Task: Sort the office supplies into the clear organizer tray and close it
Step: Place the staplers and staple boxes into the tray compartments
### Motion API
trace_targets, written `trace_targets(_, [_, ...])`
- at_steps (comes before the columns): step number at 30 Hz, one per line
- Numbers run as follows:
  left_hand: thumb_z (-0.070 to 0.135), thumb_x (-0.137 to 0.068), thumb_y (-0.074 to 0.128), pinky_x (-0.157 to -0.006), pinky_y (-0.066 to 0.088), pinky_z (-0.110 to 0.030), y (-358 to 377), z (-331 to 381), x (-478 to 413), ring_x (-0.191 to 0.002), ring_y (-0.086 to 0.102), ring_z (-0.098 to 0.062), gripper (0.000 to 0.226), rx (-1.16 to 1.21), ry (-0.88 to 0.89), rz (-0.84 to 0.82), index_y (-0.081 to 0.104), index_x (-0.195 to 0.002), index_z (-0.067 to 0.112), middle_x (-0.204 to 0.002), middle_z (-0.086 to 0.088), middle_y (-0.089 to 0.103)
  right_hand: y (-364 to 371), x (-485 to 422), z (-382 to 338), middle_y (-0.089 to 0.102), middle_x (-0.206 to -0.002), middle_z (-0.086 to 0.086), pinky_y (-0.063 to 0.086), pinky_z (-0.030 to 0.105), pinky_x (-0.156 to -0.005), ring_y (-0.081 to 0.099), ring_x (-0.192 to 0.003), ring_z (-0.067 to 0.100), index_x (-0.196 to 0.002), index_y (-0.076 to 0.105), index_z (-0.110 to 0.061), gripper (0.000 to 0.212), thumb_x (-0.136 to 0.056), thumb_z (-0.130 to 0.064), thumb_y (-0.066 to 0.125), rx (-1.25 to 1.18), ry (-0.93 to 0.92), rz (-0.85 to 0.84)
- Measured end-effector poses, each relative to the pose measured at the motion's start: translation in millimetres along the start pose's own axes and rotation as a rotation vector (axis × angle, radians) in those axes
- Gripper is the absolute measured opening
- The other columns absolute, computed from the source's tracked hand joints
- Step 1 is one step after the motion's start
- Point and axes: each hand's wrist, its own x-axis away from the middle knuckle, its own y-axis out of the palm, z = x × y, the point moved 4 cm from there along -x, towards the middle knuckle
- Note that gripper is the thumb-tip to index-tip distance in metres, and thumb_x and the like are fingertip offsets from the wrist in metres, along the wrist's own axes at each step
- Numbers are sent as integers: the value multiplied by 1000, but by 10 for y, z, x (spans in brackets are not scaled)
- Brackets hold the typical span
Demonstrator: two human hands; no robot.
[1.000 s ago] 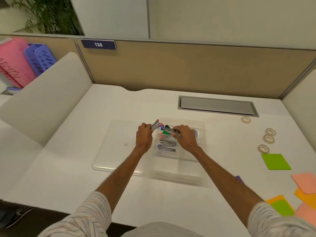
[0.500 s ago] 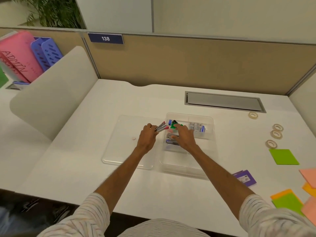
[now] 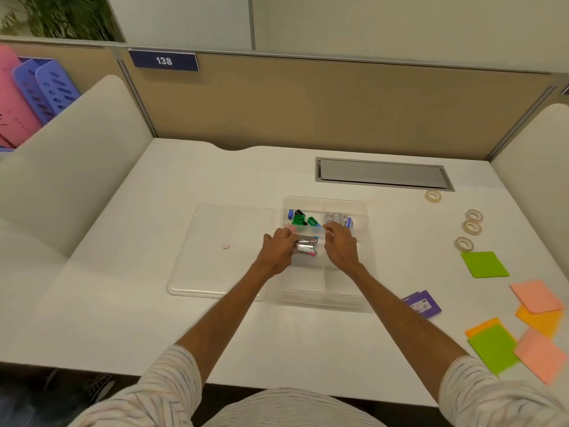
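The clear organizer tray (image 3: 367, 221) sits mid-desk, and its clear lid (image 3: 215, 266) lies flat to its left. My left hand (image 3: 276, 251) grips a bunch of silver staplers with pink ends (image 3: 305, 249) at the left side of the tray's middle compartment. My right hand (image 3: 341, 247) hovers over the same compartment just right of them, fingers curled and apart, holding nothing I can see. Green and blue sharpeners (image 3: 300, 217) fill the back-left compartment. Staple boxes (image 3: 338, 217) lie in the back-right one. The tray's near compartments look empty.
Several tape rolls (image 3: 472, 227) lie at the right. Sticky-note pads lie beyond them: green (image 3: 484, 264), pink (image 3: 535, 295), orange (image 3: 538, 318). A purple packet (image 3: 423, 304) sits near the tray's front-right corner. A small pink disc (image 3: 226, 245) rests on the lid. A grey cable hatch (image 3: 381, 174) is behind.
My left hand brought the staplers from the tray's left rim down into the middle compartment. My right hand let go of the staplers there and drew to the right.
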Motion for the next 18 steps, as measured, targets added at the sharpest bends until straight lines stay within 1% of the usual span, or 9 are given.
trace_targets(3, [22, -87, 58, -97, 33, -44, 4, 1, -18, -126, 39, -24, 44, -7, -82, 43, 49, -130, 17, -139, -5, 46, -26, 23, 68, 62, -119, 5, 41, 45, -91, 52, -115, 25, -115, 59, -15, 26, -98, -15, 39, -7, 1, 2])
trace_targets(6, [20, -85, 56, -96, 34, -44, -18, 44, -60, -121, 42, -24, 41, 45, -101, 73, 52, -126, 19, -133, -3, 50, -86, 53, 113, 64, -118, 5, 42, 44, -90, 53, -114, 25, -114, 61, -15, 26, -98, -15, 41, -16, -17, 33])
trace_targets(9, [15, -86, 53, -94, 34, -43, -38, 151, -104, -119, 43, -24, 38, 50, -88, 115, 54, -124, 18, -129, -4, 53, -131, 80, 182, 64, -119, 4, 42, 44, -93, 52, -115, 24, -114, 61, -15, 25, -97, -15, 43, -12, -22, 47])
trace_targets(11, [15, -87, 53, -93, 34, -43, -22, 263, -143, -119, 44, -24, 36, 50, -69, 125, 54, -123, 18, -128, -5, 53, -179, 100, 247, 64, -118, 4, 41, 43, -92, 53, -113, 23, -112, 61, -17, 24, -97, -15, 44, -22, -17, 66])
trace_targets(14, [14, -89, 53, -95, 34, -42, 51, 470, -198, -122, 44, -25, 32, 70, -30, 124, 56, -121, 17, -128, -5, 54, -270, 132, 370, 64, -114, 2, 42, 42, -89, 54, -109, 23, -110, 61, -18, 22, -96, -14, 45, -26, -11, 93])
trace_targets(18, [16, -93, 50, -99, 35, -42, 172, 765, -263, -124, 44, -23, 26, 136, 31, 145, 59, -117, 17, -124, -5, 56, -468, 202, 568, 63, -115, 2, 39, 35, -87, 54, -108, 21, -108, 61, -16, 21, -94, -10, 47, -13, 6, 142])
